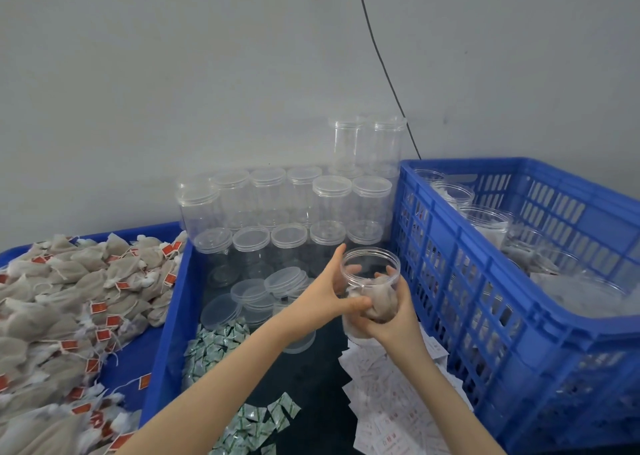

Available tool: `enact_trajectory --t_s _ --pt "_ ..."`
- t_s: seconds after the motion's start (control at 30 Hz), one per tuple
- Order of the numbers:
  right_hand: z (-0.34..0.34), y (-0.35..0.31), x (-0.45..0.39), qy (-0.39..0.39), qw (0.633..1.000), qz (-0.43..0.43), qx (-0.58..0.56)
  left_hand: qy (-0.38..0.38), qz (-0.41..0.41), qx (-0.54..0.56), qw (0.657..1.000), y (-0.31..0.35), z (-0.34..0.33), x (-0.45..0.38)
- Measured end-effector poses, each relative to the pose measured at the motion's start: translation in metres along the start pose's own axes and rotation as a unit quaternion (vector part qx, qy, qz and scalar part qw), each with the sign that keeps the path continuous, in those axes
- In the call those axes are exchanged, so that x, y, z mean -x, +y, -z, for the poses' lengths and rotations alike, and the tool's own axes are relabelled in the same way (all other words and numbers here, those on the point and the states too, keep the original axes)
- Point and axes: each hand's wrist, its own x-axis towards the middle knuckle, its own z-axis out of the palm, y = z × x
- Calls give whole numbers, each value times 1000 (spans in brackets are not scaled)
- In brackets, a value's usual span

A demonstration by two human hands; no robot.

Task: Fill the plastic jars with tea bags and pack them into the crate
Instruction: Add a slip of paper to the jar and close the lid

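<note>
- Crate (485, 302) in blue fills our right side, already carrying filled jars without lids.
- Tea bags (59, 302) lie heaped in the tray on our left, well apart from the crate.
- Empty jars (284, 205) stand stacked against the wall, loose lids (256, 292) in front of them.
- Open jar (372, 292), partly filled, sits between both hands, just beside the crate wall.
- Our left hand (325, 299) and right hand (391, 319) wrap around it, fingers curled on its sides.
- We judge filling is in hand; next we need more bags, or to lift the jar over the wall.
</note>
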Motion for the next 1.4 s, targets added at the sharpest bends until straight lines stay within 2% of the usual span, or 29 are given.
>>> enact_trajectory --t_s 0.17,0.33,0.4,0.5,0.57,0.83,0.97,1.1,1.4 --pt "15 -30 -18 -113 989 -2 101 83 -11 42 996 -4 4 -2" --pt "33 -74 -44 -177 963 -4 201 113 -16 2 993 -8 5 -1" --pt "30 -87 -52 -216 941 -12 260 107 -17 -9 994 -7 3 1" --pt "19 -96 -58 -275 874 -33 400 96 -15 -10 995 -6 -2 3" --pt "15 -101 -60 -281 848 -42 446 90 -18 -10 996 -5 -5 5" --pt "19 -127 -52 -181 836 -17 518 50 -48 45 997 0 -11 8" --pt "38 -155 -53 -118 841 11 528 92 0 105 990 -4 -9 10" --pt "68 -198 -61 -33 858 39 511 130 42 105 985 -5 -10 12" --pt "170 -279 -83 100 904 81 407 121 70 41 989 -11 -17 7"
